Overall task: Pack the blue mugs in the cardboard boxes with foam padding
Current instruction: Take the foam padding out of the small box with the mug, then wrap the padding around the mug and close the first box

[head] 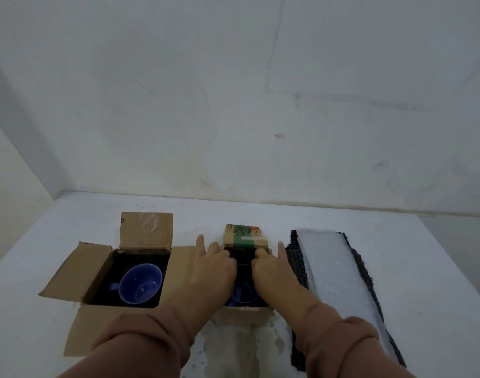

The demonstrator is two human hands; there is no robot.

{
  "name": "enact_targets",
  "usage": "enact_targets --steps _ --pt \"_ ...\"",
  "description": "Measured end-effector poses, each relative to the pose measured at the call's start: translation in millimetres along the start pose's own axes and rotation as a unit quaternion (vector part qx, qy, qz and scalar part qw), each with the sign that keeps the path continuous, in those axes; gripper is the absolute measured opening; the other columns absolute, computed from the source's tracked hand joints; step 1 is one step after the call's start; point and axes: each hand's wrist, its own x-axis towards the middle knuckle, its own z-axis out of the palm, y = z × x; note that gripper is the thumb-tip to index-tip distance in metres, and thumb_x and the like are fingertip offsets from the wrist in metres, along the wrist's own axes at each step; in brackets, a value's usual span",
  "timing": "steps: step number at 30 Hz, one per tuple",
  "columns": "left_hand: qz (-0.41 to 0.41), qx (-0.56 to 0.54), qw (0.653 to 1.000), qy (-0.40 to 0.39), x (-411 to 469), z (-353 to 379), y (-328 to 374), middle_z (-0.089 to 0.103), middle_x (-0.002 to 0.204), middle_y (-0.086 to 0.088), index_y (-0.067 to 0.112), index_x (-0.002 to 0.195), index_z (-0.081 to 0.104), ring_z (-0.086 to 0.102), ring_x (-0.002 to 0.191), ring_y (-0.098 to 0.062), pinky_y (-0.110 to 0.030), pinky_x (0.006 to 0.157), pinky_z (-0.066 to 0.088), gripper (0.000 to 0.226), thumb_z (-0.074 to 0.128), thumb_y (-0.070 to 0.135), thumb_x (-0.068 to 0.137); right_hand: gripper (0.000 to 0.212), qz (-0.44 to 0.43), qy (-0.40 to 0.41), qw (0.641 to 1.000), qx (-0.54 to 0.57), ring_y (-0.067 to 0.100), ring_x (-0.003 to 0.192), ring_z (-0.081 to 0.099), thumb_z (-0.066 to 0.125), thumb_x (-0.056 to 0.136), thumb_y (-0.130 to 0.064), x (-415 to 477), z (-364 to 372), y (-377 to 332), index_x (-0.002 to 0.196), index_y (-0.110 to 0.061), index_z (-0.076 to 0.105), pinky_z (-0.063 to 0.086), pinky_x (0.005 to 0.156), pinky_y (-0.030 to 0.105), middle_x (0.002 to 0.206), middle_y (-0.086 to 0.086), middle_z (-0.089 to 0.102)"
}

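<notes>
Nearest the camera, two brown sleeves (140,342) reach forward over the white bench (429,268). The left hand (214,268) and right hand (272,271) sit side by side over the small cardboard box (245,237), with a blue mug (241,294) showing upright between the wrists, inside that box. Each hand has one finger stretched straight along the box's outside, while the other fingers (215,248) curl down onto the black padding (243,256) at the box's far end; whether they pinch it cannot be told. To the left, the large cardboard box (78,268) stands open with a second blue mug (140,282) on dark lining. To the right lies a white foam strip (331,268) on a black mesh sheet (296,268). A pale wall (233,105) rises behind.
</notes>
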Motion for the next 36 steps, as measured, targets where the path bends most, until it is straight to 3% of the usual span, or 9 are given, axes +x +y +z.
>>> enact_targets --steps 5,13,17,20,24,28,32,34,36 --pt "-0.002 0.009 1.000 0.019 -7.0 11.8 1.6 0.048 0.129 -0.003 0.018 0.131 0.049 0.024 0.136 -0.032 -0.069 0.108 -0.008 0.046 0.053 0.034 0.088 0.055 0.037 -0.058 0.997 -0.038 0.034 0.142 0.015 0.035 0.096 -0.021 -14.7 -2.9 -16.3 0.144 0.001 0.020 -0.019 0.107 0.057 0.155 0.021 0.013" --pt "0.012 0.035 0.999 -0.009 -11.6 3.8 5.6 0.045 0.137 -0.008 0.012 0.139 0.040 0.011 0.143 -0.037 -0.068 0.109 -0.011 0.053 0.050 0.033 0.091 0.056 0.057 -0.091 0.994 -0.010 0.034 0.145 0.004 0.031 0.098 -0.026 -15.5 -6.6 -24.3 0.146 -0.001 0.016 -0.020 0.110 0.051 0.157 0.020 0.002" --pt "0.014 0.030 0.999 -0.009 -13.8 -0.2 9.0 0.042 0.139 -0.009 0.013 0.142 0.037 0.012 0.143 -0.038 -0.065 0.112 -0.007 0.054 0.047 0.033 0.093 0.056 0.048 -0.108 0.993 0.021 0.035 0.144 0.008 0.036 0.097 -0.022 -14.0 -10.6 -19.8 0.146 -0.001 0.019 -0.014 0.113 0.050 0.157 0.019 0.007" --pt "0.002 0.039 0.999 -0.017 -15.7 -0.2 11.0 0.041 0.140 -0.009 0.012 0.142 0.035 0.009 0.143 -0.038 -0.068 0.110 -0.006 0.055 0.045 0.034 0.093 0.052 0.029 -0.057 0.978 0.200 0.028 0.143 0.019 0.038 0.095 -0.012 -19.1 -12.9 0.1 0.146 -0.009 0.026 0.002 0.117 0.041 0.156 0.013 0.018" --pt "0.006 -0.033 0.999 0.040 -15.9 -3.2 25.2 0.041 0.140 -0.012 0.011 0.140 0.039 0.017 0.141 -0.037 -0.061 0.114 0.001 0.055 0.047 0.031 0.089 0.036 0.197 0.071 0.905 0.369 0.025 0.120 0.051 0.041 0.093 -0.004 -53.2 -2.9 48.1 0.125 -0.004 0.057 0.036 0.100 0.025 0.132 0.013 0.055" --pt "0.116 -0.299 0.936 0.148 -5.8 -5.1 76.5 0.048 0.136 -0.015 0.004 0.132 0.053 0.041 0.130 -0.034 -0.035 0.111 0.026 0.045 0.042 0.007 0.088 0.025 0.315 -0.077 0.907 0.267 0.024 0.108 0.055 0.043 0.093 -0.017 -91.4 42.9 80.2 0.109 -0.005 0.059 0.042 0.084 0.024 0.121 0.012 0.057" --pt "0.137 -0.456 0.879 0.022 -5.5 -6.4 134.8 0.043 0.142 -0.012 0.005 0.136 0.047 0.043 0.130 -0.022 -0.005 0.098 0.026 0.044 0.044 0.000 0.093 0.039 0.341 -0.097 0.906 0.232 0.024 0.114 0.041 0.059 0.082 -0.039 -117.2 73.5 80.7 0.112 -0.016 0.047 0.041 0.088 0.031 0.120 0.004 0.040" --pt "0.095 -0.499 0.859 -0.067 -3.1 -1.9 156.7 0.045 0.141 -0.008 0.008 0.135 0.049 0.042 0.130 -0.019 -0.013 0.102 0.028 0.041 0.043 0.005 0.095 0.031 0.329 -0.067 0.917 0.216 0.023 0.112 0.043 0.056 0.086 -0.031 -121.2 82.6 81.0 0.111 -0.016 0.049 0.041 0.085 0.028 0.120 0.005 0.042" --pt "0.038 -0.554 0.818 -0.152 0.8 5.0 172.1 0.057 0.119 0.000 0.012 0.114 0.062 0.050 0.118 -0.016 -0.019 0.094 0.038 0.028 0.042 0.005 0.095 0.022 0.323 -0.043 0.923 0.206 0.023 0.108 0.047 0.053 0.087 -0.022 -123.0 89.9 82.2 0.108 -0.014 0.055 0.038 0.074 0.020 0.117 0.007 0.047"
